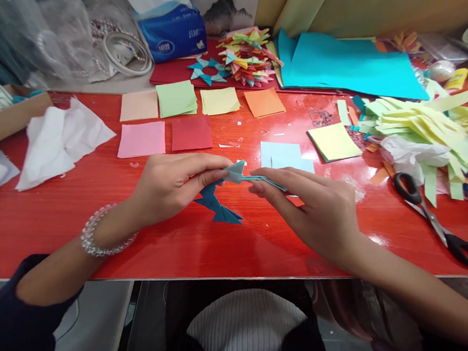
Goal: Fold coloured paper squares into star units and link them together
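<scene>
Above the red table (161, 246), my left hand (171, 183) pinches a chain of folded paper (219, 210), dark blue at its lower end and light blue at the top. My right hand (314, 205) is closed on a light blue folded piece (270, 182), whose left end meets the light blue top of the chain between the fingertips. The dark blue end hangs down below my left fingers. Just behind my right hand lie light blue paper squares (283, 155).
Behind my hands are stacks of green (176, 98), pink (142, 140) and red squares (192, 133). Black-handled scissors (432, 219) and paper strips (424, 127) lie at right. White tissue (59, 139) is at left. A folded ring (208, 71) sits at the back.
</scene>
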A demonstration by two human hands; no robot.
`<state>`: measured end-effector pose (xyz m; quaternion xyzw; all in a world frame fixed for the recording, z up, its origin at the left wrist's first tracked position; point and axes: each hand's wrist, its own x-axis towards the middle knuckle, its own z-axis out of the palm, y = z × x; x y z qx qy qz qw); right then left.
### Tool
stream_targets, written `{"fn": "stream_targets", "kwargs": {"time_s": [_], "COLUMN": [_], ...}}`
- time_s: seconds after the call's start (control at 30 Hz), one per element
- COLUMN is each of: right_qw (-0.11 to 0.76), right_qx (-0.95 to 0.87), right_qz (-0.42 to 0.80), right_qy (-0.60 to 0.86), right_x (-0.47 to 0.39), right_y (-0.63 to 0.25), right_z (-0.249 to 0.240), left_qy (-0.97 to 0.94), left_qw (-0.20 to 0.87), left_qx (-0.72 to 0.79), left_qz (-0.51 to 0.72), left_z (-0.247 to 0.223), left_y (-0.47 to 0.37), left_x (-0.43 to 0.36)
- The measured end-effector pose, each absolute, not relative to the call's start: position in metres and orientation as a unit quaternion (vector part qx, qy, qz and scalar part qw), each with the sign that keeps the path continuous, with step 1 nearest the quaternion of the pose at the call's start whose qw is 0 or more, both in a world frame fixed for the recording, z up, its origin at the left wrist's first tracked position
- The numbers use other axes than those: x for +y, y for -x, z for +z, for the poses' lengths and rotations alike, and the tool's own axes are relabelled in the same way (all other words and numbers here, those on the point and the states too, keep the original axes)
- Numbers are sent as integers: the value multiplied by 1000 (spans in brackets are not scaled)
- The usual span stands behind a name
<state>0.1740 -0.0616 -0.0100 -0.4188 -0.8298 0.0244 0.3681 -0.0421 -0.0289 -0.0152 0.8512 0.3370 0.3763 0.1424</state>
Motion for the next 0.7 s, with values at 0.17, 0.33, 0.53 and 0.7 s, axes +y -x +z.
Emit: {"fn": "stream_targets", "kwargs": {"time_s": [0.17,0.33,0.53,0.7], "right_qw": [367,363,369,363], "right_qx": [-831,-836,-842,-844], "right_qz": [20,13,-25,-25], "right_qy": [417,411,392,393], "right_x": [-62,-62,-62,-63], "right_y": [-174,-174,-174,-175], "right_z": [-10,-9,-9,-8], "left_qy": [-846,-846,-861,-854], "left_qw": [143,162,143,149], "left_qx": [347,347,320,335], "left_qz": [379,371,369,369], "left_z": [-14,-13,-14,-16], "left_y": [41,41,40,37], "left_x": [-30,-31,-32,-34]}}
